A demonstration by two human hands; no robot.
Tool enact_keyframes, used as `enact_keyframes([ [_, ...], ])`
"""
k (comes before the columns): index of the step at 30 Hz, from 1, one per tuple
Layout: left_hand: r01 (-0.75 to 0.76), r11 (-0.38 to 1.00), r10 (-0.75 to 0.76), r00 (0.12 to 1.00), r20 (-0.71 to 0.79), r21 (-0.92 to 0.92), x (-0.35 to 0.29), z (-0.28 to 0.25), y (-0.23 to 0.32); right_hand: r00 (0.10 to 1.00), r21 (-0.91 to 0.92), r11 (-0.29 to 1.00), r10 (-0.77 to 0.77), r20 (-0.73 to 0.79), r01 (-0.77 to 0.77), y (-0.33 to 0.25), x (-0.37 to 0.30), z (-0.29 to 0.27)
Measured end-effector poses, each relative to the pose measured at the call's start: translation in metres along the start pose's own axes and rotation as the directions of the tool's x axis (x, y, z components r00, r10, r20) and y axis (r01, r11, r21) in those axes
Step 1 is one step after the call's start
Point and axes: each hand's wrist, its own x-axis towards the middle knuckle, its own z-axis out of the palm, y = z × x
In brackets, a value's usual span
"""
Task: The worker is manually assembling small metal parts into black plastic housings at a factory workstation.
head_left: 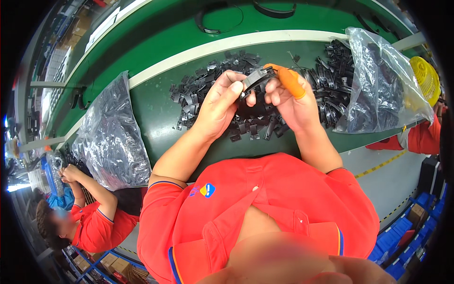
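Above the pile, my left hand grips a small curved black and grey plastic part between thumb and fingers. My right hand is closed at the part's other end, with an orange finger cover on one finger. The exact contact there is partly hidden by the fingers. Under and around both hands spreads a heap of small black plastic pieces on the green table. To the right lies another heap of longer black pieces.
Clear plastic bags of black parts lie at left and right. Beyond a white rail, a green belt carries curved black bands. A yellow basket stands far right. Co-workers in red sit on both sides.
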Motion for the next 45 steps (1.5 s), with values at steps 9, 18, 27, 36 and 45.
enact_keyframes([
  [9, -0.046, 0.956, 0.037, 0.999, 0.035, 0.29, 0.002, -0.006, 0.0, 0.992, 0.223, 0.967, 0.112, 0.066, -0.124, 0.002, -0.005, 0.012],
  [18, -0.174, 0.89, 0.136, 0.983, 0.119, 0.42, 0.0, -0.009, -0.005, 0.996, 0.119, 0.99, 0.071, 0.056, -0.078, 0.003, -0.007, 0.017],
  [27, -0.191, 0.865, 0.162, 0.982, 0.101, 0.464, -0.006, -0.005, -0.007, 0.995, 0.08, 0.995, 0.049, 0.091, -0.057, -0.006, -0.011, 0.026],
  [36, -0.397, 0.419, 0.16, 0.917, 0.364, 0.817, -0.007, 0.007, 0.013, 0.986, -0.429, 0.903, -0.073, -0.149, 0.002, -0.008, -0.014, 0.022],
  [45, -0.287, 0.385, 0.015, 0.952, 0.305, 0.877, -0.008, -0.003, 0.02, 0.997, -0.32, 0.947, -0.006, -0.077, -0.02, -0.003, -0.013, 0.026],
])
